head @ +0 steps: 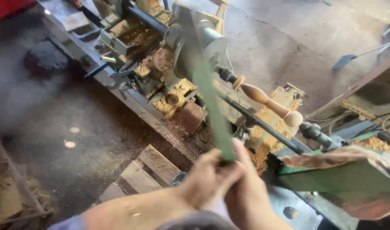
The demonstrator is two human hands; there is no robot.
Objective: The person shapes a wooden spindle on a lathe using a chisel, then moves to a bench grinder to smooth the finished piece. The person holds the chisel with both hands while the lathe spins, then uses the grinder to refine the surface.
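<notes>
The open metal tray on the far part of the long, sawdust-caked wood lathe is heaped with brown wood shavings, and more shavings lie piled along the lathe bed beneath the workpiece. That workpiece, a pale turned wooden spindle with a bulbous middle and a rounded knob at one end, sits mounted between the lathe's two centres, well apart from the hands. Both hands meet at the bottom centre of the view: the left hand comes in from the lower left on a bare forearm, its fingers curled shut around the lower end of a long flat green strip, and the right hand presses against it from the right, its fingers also wrapped about the same end. The strip rises up and away from the hands, blurred, crossing in front of the lathe's headstock. A slatted wooden pallet lies on the dark floor just left of the forearm.
</notes>
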